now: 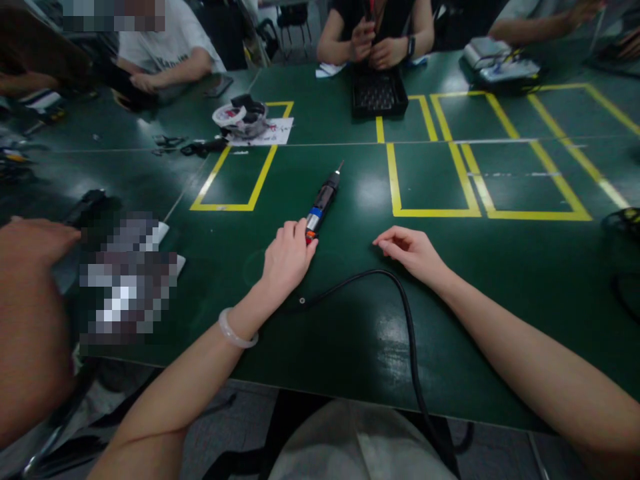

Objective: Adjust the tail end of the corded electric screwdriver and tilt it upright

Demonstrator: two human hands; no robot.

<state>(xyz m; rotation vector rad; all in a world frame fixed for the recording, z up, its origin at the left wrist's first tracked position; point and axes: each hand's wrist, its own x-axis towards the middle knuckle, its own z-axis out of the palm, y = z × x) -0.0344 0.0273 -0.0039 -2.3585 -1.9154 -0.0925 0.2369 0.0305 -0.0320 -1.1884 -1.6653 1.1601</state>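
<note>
A black electric screwdriver [323, 202] with a blue and silver band lies slanted on the green table [350, 327], its bit pointing away to the upper right. My left hand [289, 259] is closed round its rear end, near a red-orange part. My right hand [411, 251] rests to the right on the table, fingers curled together in a loose pinch; whether anything small is between them is hidden. A black cable [407, 313] curves between my forearms and over the near edge. Close to my left wrist lies a small ring-shaped piece [302, 301].
Yellow tape frames [435, 213] mark the table. Beyond them sits a black tray [379, 93] before a person. Tape rolls [243, 119] stand on a paper at the back left. Another person's arm [35, 320] reaches in at the left. Cables [625, 223] lie at the far right.
</note>
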